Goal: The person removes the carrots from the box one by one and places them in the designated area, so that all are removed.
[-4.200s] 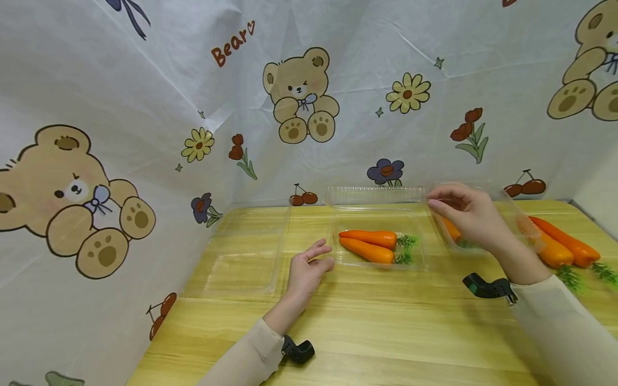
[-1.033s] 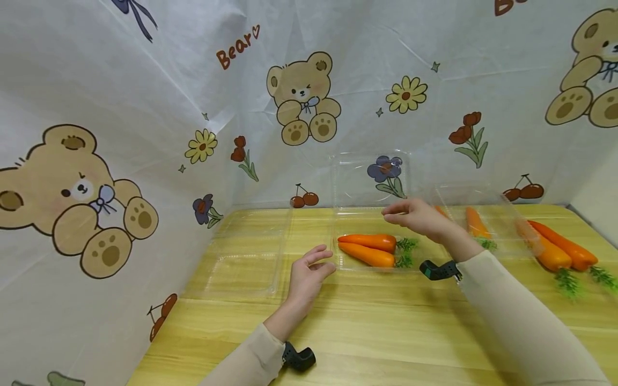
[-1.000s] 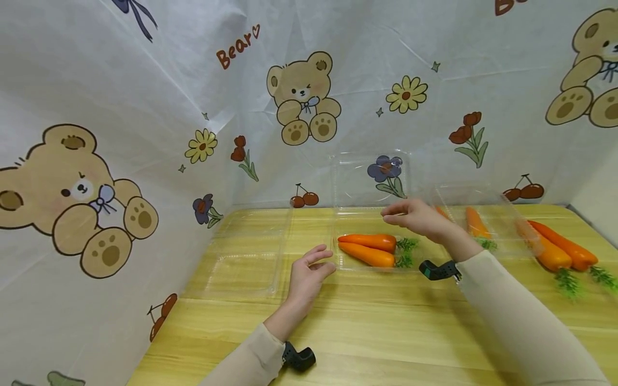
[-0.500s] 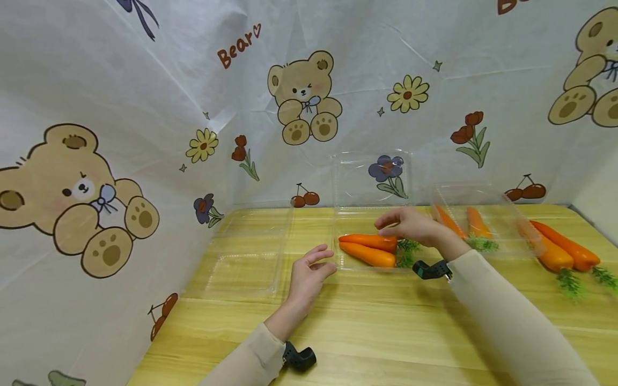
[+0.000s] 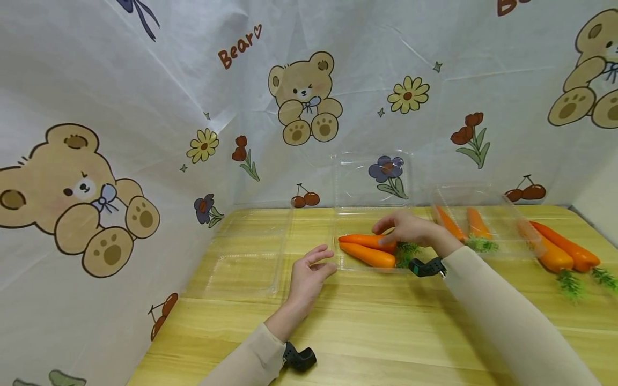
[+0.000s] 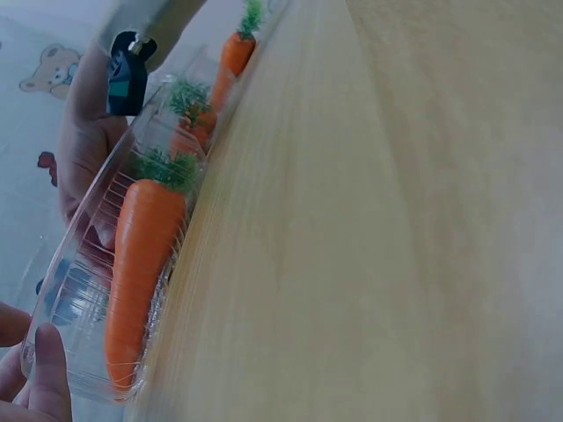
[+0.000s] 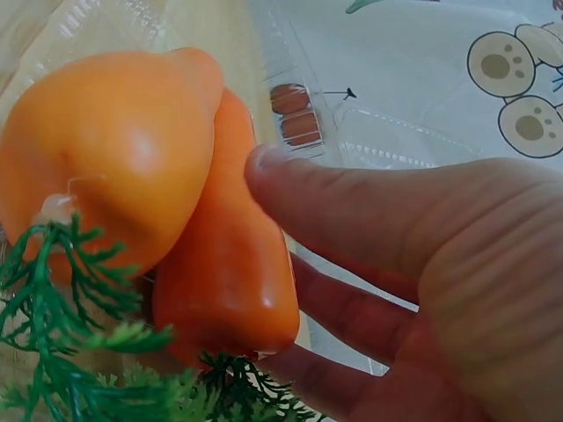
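In the head view, two orange carrots with green tops lie in a clear plastic clamshell container [image 5: 367,269], its lid raised behind. My right hand [image 5: 407,229] reaches in from the right at the rear carrot [image 5: 359,239]. In the right wrist view its thumb lies against that carrot's side, with other fingers passing behind it. The front carrot [image 5: 369,255] lies alongside, untouched. My left hand [image 5: 309,276] is at the container's front left corner. Its loosely extended fingers and thumb [image 6: 51,374] touch the rim there.
Another clear container [image 5: 241,273] stands open at the left. To the right, a third clear container [image 5: 512,252] has two carrots [image 5: 478,224] in or behind it. Further right lie two more carrots [image 5: 567,244]. A printed cloth [image 5: 289,171] stands behind the wooden table [image 5: 338,332].
From the right-hand container, my right hand has come left and down to the rear carrot. The middle container's lid, lower at first, now stands up. My left hand has stayed put.
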Tool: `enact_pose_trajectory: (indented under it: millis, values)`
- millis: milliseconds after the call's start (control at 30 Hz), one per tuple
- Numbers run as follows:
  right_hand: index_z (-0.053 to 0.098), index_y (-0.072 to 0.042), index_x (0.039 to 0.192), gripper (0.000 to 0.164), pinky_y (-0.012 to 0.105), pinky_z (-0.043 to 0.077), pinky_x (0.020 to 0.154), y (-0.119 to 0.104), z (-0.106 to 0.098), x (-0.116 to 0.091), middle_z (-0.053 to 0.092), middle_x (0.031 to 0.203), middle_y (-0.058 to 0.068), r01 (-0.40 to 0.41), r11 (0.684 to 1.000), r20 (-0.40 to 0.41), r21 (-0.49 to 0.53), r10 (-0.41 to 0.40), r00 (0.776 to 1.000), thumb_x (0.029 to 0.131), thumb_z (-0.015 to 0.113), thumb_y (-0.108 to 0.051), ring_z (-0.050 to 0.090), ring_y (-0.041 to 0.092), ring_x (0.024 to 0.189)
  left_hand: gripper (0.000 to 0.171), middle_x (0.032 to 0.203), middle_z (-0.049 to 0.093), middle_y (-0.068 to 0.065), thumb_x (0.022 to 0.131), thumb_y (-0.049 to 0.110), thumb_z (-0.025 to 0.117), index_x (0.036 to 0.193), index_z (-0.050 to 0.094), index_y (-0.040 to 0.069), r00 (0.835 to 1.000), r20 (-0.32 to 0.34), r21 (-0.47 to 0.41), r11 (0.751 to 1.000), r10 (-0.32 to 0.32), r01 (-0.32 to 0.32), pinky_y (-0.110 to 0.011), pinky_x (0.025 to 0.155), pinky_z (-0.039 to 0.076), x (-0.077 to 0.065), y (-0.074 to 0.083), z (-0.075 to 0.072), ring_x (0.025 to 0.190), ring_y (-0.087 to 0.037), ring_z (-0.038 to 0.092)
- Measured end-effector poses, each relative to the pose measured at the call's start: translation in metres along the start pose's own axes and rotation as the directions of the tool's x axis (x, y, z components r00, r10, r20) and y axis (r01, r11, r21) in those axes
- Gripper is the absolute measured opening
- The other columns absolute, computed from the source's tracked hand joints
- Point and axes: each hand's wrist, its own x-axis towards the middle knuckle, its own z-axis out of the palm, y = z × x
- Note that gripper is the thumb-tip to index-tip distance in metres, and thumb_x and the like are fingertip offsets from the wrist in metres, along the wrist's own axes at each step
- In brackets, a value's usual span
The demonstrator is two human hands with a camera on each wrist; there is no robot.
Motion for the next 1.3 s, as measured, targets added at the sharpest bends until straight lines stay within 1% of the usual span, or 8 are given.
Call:
enact_pose_trajectory:
  millis: [167,367,600,767,900,1067,1167,1300]
  values:
    - [0.061,0.007,0.136,0.051,0.049,0.053,0.109,-0.002,0.000,0.001,0.063,0.139,0.024,-0.014,0.999,0.017,-0.039,0.015,1.000,0.091,0.076,-0.011,0.059,0.039,0.128,0.035,0.150,0.056,-0.010,0.084,0.003,0.075,0.118,0.074,-0.003,1.000,0.006,-0.008,1.000,0.000,0.000,-0.020,0.080,0.058,0.000,0.000,0.000,0.097,-0.016,0.066]
    - [0.065,0.004,0.132,0.050,0.053,0.050,0.111,-0.003,0.001,0.004,0.066,0.134,0.021,-0.034,0.996,0.030,-0.084,0.036,0.999,0.085,0.079,-0.007,0.060,0.036,0.124,0.035,0.151,0.056,-0.010,0.084,0.003,0.075,0.118,0.074,-0.003,1.000,0.010,-0.010,1.000,0.001,-0.001,-0.020,0.080,0.058,0.000,-0.001,-0.001,0.097,-0.015,0.065]
    - [0.067,0.000,0.130,0.051,0.049,0.052,0.109,-0.005,0.002,0.007,0.069,0.130,0.015,-0.081,0.987,0.038,-0.142,0.087,0.995,0.082,0.080,-0.007,0.062,0.028,0.118,0.034,0.150,0.056,-0.010,0.085,0.003,0.075,0.118,0.074,-0.003,1.000,0.016,-0.011,1.000,0.002,-0.002,-0.019,0.080,0.058,0.001,-0.002,-0.001,0.096,-0.015,0.066]
    - [0.066,-0.002,0.131,0.052,0.050,0.053,0.109,-0.007,0.002,0.007,0.065,0.135,0.020,-0.092,0.979,0.046,-0.182,0.102,0.994,0.082,0.080,-0.009,0.061,0.032,0.122,0.034,0.151,0.055,-0.011,0.085,0.004,0.075,0.119,0.074,-0.003,1.000,0.018,-0.015,1.000,-0.001,0.001,-0.020,0.080,0.057,0.001,-0.001,-0.001,0.096,-0.015,0.066]
    - [0.065,-0.001,0.131,0.054,0.052,0.052,0.109,-0.009,0.001,0.005,0.064,0.136,0.022,-0.074,0.977,0.040,-0.202,0.084,0.996,0.080,0.082,-0.009,0.059,0.037,0.126,0.034,0.151,0.056,-0.011,0.085,0.004,0.075,0.119,0.074,-0.004,1.000,0.018,-0.013,1.000,-0.003,0.003,-0.019,0.079,0.057,0.001,-0.001,-0.001,0.096,-0.015,0.065]
    - [0.068,-0.002,0.128,0.054,0.054,0.051,0.108,-0.010,-0.001,0.002,0.067,0.131,0.018,-0.042,0.970,0.004,-0.238,0.045,0.999,0.077,0.083,-0.010,0.060,0.035,0.122,0.035,0.151,0.055,-0.010,0.086,0.004,0.075,0.120,0.073,-0.004,1.000,0.025,-0.020,1.000,-0.008,0.008,-0.019,0.080,0.057,0.001,-0.002,-0.001,0.096,-0.015,0.065]
    - [0.067,-0.003,0.129,0.053,0.055,0.050,0.108,-0.012,-0.002,0.000,0.067,0.130,0.016,-0.041,0.970,-0.015,-0.240,0.039,0.999,0.079,0.084,-0.012,0.060,0.033,0.119,0.035,0.151,0.055,-0.010,0.086,0.003,0.075,0.120,0.073,-0.004,1.000,0.026,-0.027,1.000,-0.009,0.010,-0.019,0.081,0.058,0.001,-0.002,0.000,0.097,-0.015,0.067]
    - [0.066,-0.002,0.130,0.054,0.052,0.053,0.104,-0.016,-0.002,-0.004,0.066,0.130,0.016,-0.034,0.971,-0.035,-0.238,0.027,0.999,0.082,0.084,-0.017,0.061,0.030,0.115,0.035,0.151,0.056,-0.010,0.086,0.003,0.075,0.120,0.073,-0.004,1.000,0.022,-0.035,0.999,-0.015,0.016,-0.020,0.082,0.059,0.000,-0.001,0.000,0.097,-0.015,0.068]
